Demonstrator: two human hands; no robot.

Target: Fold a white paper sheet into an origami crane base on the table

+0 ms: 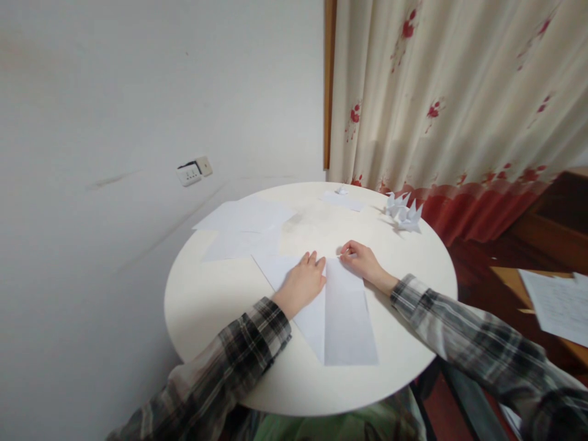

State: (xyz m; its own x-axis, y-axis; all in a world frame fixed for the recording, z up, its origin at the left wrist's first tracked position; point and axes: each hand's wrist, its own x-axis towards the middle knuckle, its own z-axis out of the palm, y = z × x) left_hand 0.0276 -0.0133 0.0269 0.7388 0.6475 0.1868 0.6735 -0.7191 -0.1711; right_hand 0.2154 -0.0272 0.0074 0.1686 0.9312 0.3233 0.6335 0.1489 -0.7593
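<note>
A white sheet of paper (pixel 349 318) lies partly folded on the round table, with a straight vertical edge down its middle and a slanting flap on its left. Flat on the left part rests my left hand (pixel 307 283), fingers stretched out and holding nothing. At the sheet's far edge, my right hand (pixel 362 262) has its thumb and forefinger closed together on the paper. The spot pinched is small and partly hidden by the fingers.
Several loose white sheets (pixel 243 217) overlap at the table's far left. Folded paper cranes (pixel 404 214) stand at the far right. A small paper piece (pixel 341 191) sits on another sheet at the back. A wall borders the white table (pixel 197 306) on the left.
</note>
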